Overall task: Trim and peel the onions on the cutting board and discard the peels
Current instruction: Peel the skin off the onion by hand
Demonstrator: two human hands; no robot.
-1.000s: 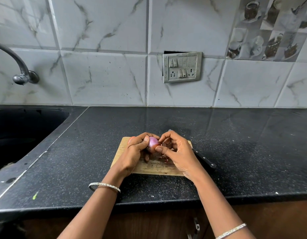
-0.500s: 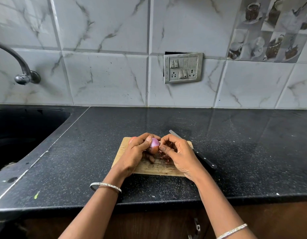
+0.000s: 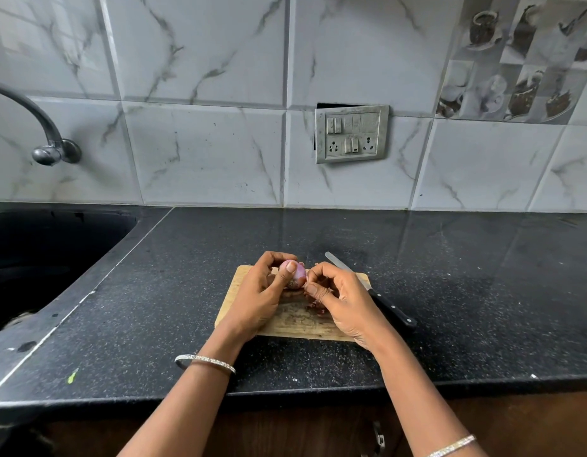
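A small purple onion [image 3: 298, 271] is held just above the wooden cutting board [image 3: 292, 326]. My left hand [image 3: 264, 295] grips it, thumb on top and fingers curled behind. My right hand [image 3: 343, 300] sits right beside the onion, fingertips pinching the peel at its lower right side. Loose reddish peel scraps [image 3: 315, 307] lie on the board under my right hand. Any other onions are hidden by my hands.
A black-handled knife [image 3: 374, 293] lies along the board's right edge, blade pointing away from me. The board sits on a black speckled counter [image 3: 466, 291]. A dark sink [image 3: 38, 258] with a tap [image 3: 46, 140] is at the left. A switch plate [image 3: 351, 133] is on the tiled wall.
The onion has turned slightly in my left hand, and my right fingers have shifted lower on its side. Both hands stay over the board.
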